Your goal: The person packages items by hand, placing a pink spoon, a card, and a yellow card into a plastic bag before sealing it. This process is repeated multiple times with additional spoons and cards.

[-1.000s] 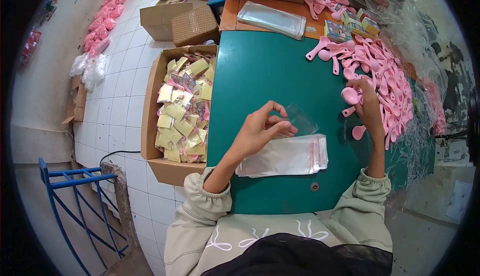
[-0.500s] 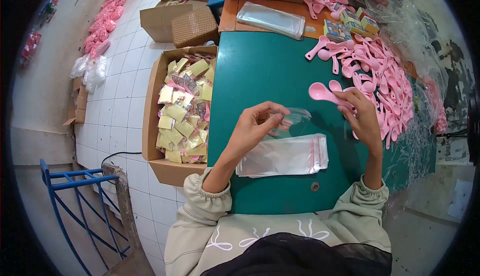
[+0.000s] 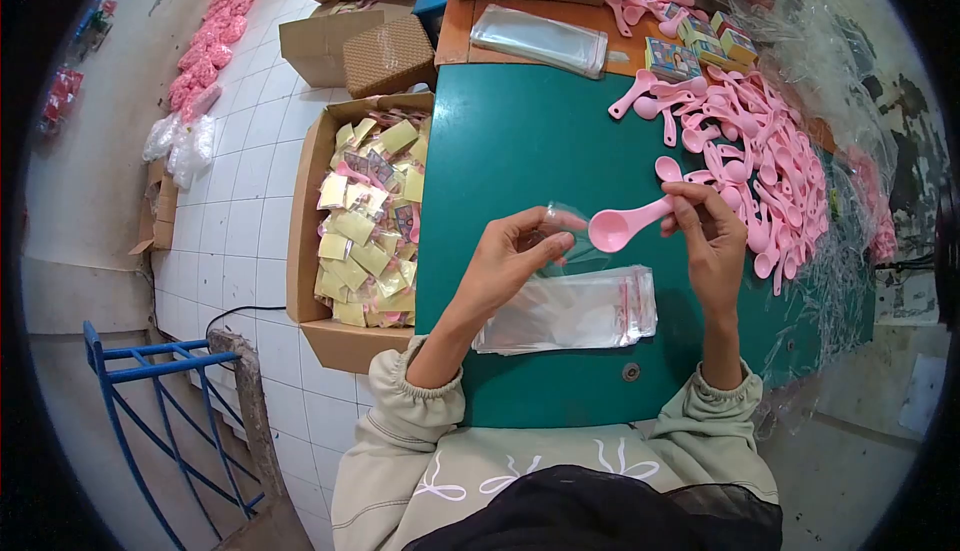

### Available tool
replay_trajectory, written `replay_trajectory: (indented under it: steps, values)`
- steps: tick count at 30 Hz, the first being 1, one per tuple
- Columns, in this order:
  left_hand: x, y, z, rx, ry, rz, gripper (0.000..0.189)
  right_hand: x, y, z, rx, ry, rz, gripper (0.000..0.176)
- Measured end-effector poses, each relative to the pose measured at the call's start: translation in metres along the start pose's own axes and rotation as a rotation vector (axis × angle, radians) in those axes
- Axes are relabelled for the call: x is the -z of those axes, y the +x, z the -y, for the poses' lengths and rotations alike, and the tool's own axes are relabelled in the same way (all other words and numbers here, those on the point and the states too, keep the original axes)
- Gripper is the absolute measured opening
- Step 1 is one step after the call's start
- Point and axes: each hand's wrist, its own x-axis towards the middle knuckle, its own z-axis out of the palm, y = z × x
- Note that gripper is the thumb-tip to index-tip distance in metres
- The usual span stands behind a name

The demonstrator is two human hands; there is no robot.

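Between the fingers of my left hand (image 3: 520, 254) is a clear plastic bag (image 3: 577, 241), its mouth turned to the right. My right hand (image 3: 712, 246) pinches a pink measuring spoon (image 3: 625, 226) by the end of its handle. The spoon's bowl points left and overlaps the edge of the bag in this view. Below both hands a stack of clear plastic bags (image 3: 560, 313) lies on the green tabletop (image 3: 520, 141). A large heap of pink spoons (image 3: 765, 171) spreads over the table beyond my right hand.
Left of the table stands a cardboard box (image 3: 345, 343) full of packed bags with yellow cards. Another bag bundle (image 3: 540, 39) lies at the table's far end, near small card boxes (image 3: 672, 59). Loose plastic wrap (image 3: 830, 281) hangs along the right side. A blue metal rack (image 3: 170, 371) stands lower left.
My right hand has brought the pink measuring spoon left and down from the heap's edge to the bag. My left hand stays nearly in place with the bag.
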Motion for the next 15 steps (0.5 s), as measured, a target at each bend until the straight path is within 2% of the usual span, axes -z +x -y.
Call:
replay_trajectory:
  steps: [9,15]
  values:
    - [-0.001,0.002,0.012,-0.026,0.105,-0.008,0.022,-0.01,-0.005,0.001,0.064,0.077,-0.017,0.016]
    - [-0.003,-0.001,0.001,0.038,0.177,-0.06,0.019,-0.012,-0.008,0.004,0.128,-0.05,0.013,0.015]
